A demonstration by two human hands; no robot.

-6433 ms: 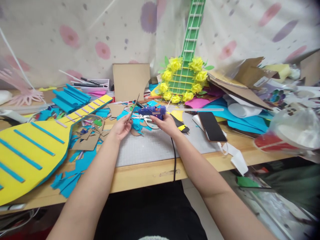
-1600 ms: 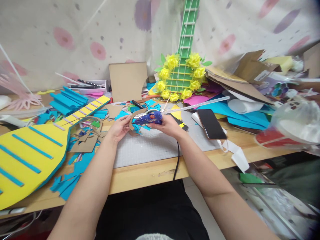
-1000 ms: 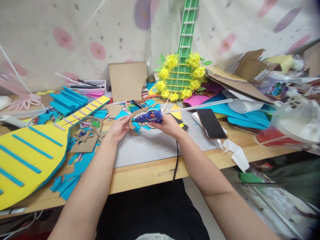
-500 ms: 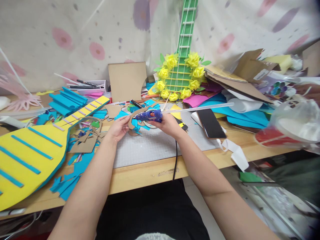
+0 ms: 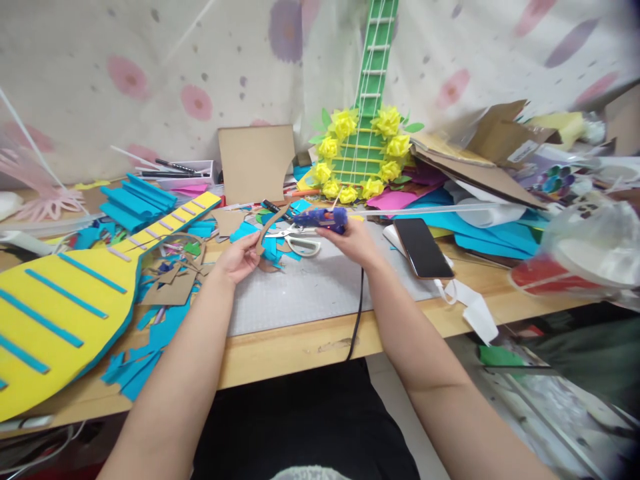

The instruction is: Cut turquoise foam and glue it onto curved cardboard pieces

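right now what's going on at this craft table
A person sits at a cluttered wooden table. Their left hand pinches a curved brown cardboard strip, and their right hand grips a blue hot glue gun with a clear glue stick at its back. The gun's tip is apart from the strip. White-handled scissors lie between the hands, and a black phone lies to the right.

Right hand (image 5: 356,240) drawing the blue glue gun (image 5: 323,218) rightward off the cardboard strip (image 5: 270,227), scissors (image 5: 295,240) uncovered beneath, left hand's (image 5: 239,257) strip now clear of the nozzle
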